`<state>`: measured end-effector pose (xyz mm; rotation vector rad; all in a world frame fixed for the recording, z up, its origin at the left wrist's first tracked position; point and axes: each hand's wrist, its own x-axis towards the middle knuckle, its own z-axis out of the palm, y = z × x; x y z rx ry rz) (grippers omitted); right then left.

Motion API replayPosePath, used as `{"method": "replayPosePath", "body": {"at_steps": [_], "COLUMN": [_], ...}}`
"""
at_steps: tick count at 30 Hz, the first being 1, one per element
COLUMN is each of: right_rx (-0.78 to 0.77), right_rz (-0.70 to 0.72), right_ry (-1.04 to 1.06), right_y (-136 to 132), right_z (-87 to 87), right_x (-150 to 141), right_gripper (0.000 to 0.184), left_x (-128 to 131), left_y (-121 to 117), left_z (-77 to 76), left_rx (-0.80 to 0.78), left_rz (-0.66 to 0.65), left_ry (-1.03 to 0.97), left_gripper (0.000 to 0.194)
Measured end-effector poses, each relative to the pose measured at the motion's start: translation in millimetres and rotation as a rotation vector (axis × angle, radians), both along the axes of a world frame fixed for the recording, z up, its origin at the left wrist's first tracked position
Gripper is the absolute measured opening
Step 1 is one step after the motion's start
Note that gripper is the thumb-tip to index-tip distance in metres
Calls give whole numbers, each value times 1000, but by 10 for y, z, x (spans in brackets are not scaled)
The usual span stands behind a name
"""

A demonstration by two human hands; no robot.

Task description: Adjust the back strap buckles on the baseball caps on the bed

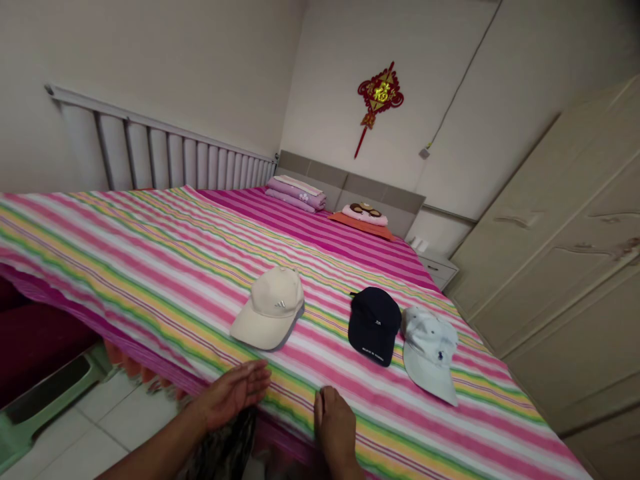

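My left hand [240,392] hovers at the near edge of the bed, palm turned inward and fingers stretched out, with nothing in it. Just beyond its fingertips, apart from them, lies a cream baseball cap [275,303] with its brim toward the lower left. My right hand [335,420] is at the bed's edge, its fingers curled in and no object visible in them. Farther to the right is a navy baseball cap [375,323] with small white lettering on its brim. A pale blue baseball cap [431,347] sits close beside it, brim toward me.
A striped sheet [165,267] covers the bed. Folded purple bedding [295,193] and a pink folded item [365,215] lie near the headboard [350,183]. A radiator [165,150] runs along the left wall, a wardrobe [560,253] stands right, and a green stool [55,393] is lower left.
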<state>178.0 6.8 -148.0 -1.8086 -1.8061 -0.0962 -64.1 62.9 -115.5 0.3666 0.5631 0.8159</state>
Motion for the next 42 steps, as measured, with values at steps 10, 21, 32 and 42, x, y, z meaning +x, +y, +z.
{"method": "replayPosePath", "body": {"at_steps": [10, 21, 32, 42], "right_rx": [43, 72, 66, 41], "right_rz": [-1, -36, 25, 225], "right_ry": [-156, -233, -121, -49], "right_y": [-110, -330, -526, -622], "right_z": [38, -70, -9, -51], "right_x": [-42, -114, -246, -510], "right_gripper": [13, 29, 39, 19], "left_x": [-72, -83, -75, -110], "left_y": [359, 340, 356, 421], "left_z": [279, 273, 267, 208], "left_rx": [-246, -261, -292, -311], "left_rz": [277, 377, 411, 427], "left_ry": [325, 286, 261, 265], "left_gripper": [12, 14, 15, 13]}}
